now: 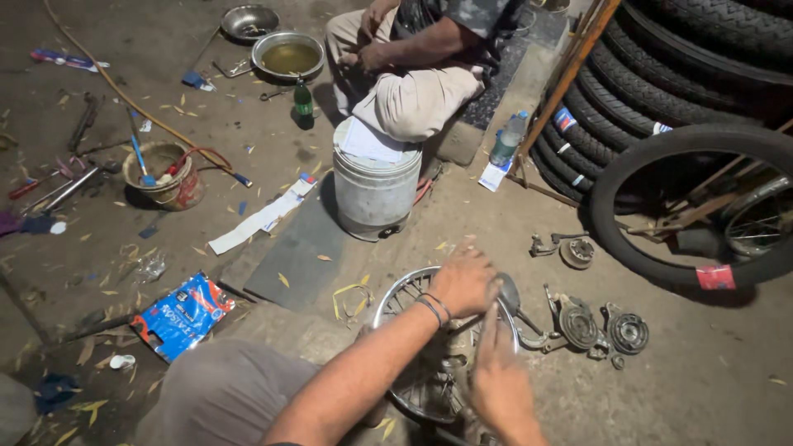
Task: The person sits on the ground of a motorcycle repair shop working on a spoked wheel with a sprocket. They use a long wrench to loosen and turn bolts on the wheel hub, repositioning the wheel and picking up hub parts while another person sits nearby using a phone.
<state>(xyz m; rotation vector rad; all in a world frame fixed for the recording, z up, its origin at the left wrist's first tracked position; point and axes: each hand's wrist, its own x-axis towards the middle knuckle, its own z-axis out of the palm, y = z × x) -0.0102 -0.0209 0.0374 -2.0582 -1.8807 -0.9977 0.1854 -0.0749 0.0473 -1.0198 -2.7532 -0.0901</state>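
Landmark: the spoked wheel, lying flat on the floor at lower centre.

Stacked tyres stand well beyond the wheel, to its upper right, with a mounted tyre leaning in front of them. A seated person is well above the wheel; a white bucket stands between that person and the wheel. A blue packet lies left of the wheel. Brake parts lie just right of it.

Left hand: over the wheel's upper rim, grip closed on a dark grey part.

Right hand: over the wheel's right side, fingers extended toward that part; whether it grasps anything cannot be told.
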